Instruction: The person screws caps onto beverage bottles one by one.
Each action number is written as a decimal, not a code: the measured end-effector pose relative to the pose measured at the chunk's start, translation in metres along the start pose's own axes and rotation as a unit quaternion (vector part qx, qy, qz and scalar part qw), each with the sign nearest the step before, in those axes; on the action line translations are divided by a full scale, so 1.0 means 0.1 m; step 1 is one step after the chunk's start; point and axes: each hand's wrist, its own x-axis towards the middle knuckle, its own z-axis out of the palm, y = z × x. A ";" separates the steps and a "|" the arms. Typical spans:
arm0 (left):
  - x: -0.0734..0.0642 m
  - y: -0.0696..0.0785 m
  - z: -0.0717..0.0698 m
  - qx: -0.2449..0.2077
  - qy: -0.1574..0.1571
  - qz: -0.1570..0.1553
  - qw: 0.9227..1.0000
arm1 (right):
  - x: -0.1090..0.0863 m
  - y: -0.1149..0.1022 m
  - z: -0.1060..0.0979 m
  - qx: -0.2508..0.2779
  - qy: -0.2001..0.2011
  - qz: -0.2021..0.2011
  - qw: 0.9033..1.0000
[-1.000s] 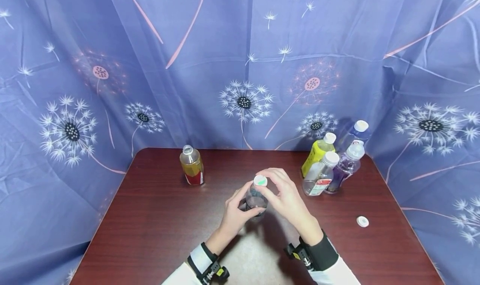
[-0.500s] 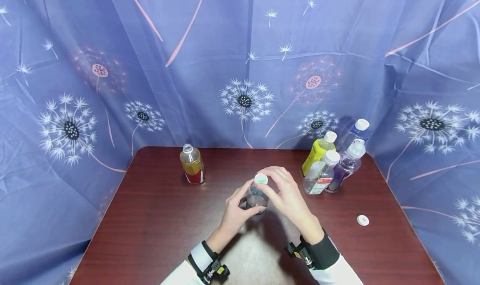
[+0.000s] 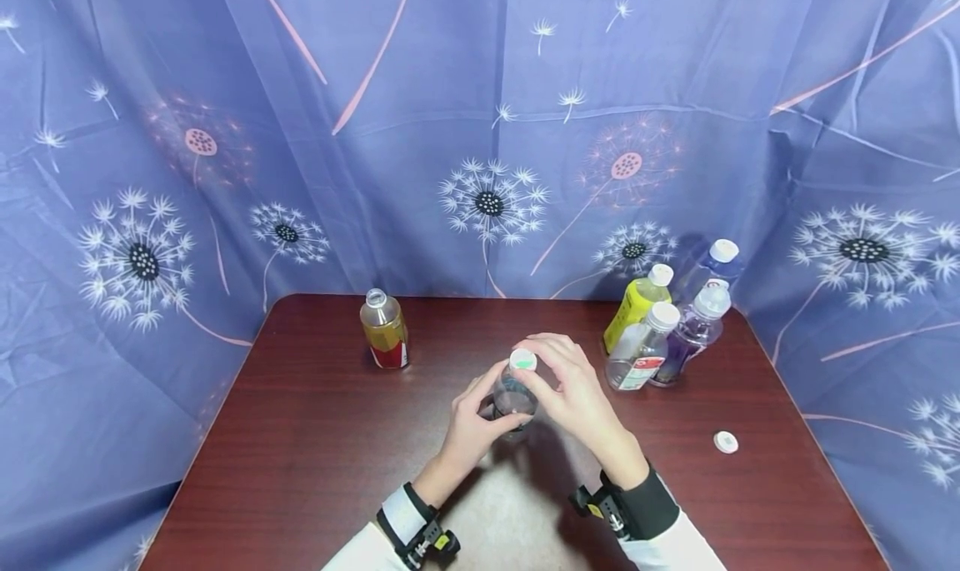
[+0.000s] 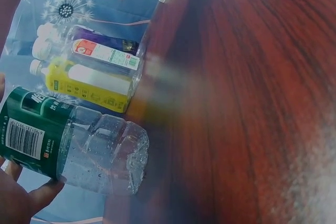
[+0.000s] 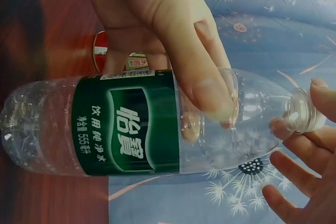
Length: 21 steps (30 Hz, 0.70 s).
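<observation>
A clear plastic water bottle (image 3: pixel 516 400) with a green label (image 5: pixel 126 124) stands roughly upright between both hands in the head view. The left hand (image 3: pixel 467 433) grips its body, thumb on the near side and fingers round the far side. With thumb and fingers the right hand (image 3: pixel 573 400) pinches the white cap (image 3: pixel 522 359), which has a green mark on top and sits on the bottle's neck. Seen from the right wrist, the fingertips (image 5: pixel 279 128) lie around the neck and cap. Drops cling inside the bottle (image 4: pixel 100 150). Whether its base touches the table cannot be told.
An uncapped bottle (image 3: pixel 385 329) with a yellow and red label stands back left. Several capped bottles group at the back right, among them a yellow bottle (image 3: pixel 636 308) and a purple bottle (image 3: pixel 686 342). A loose white cap (image 3: pixel 725 443) lies on the dark red table (image 3: pixel 300 454).
</observation>
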 end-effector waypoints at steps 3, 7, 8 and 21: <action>0.00 0.00 0.00 -0.004 0.001 0.000 1.000 | -0.01 -0.01 -0.01 -0.007 -0.001 0.009 1.000; -0.01 0.00 0.01 -0.004 0.003 -0.001 1.000 | -0.01 -0.03 -0.05 -0.015 -0.029 0.020 0.999; -0.01 0.00 0.01 -0.004 0.003 -0.003 1.000 | -0.01 -0.03 -0.05 -0.014 -0.033 0.022 0.999; 0.01 -0.01 0.03 -0.002 0.007 -0.007 1.000 | -0.02 0.03 0.02 -0.027 0.029 -0.013 0.999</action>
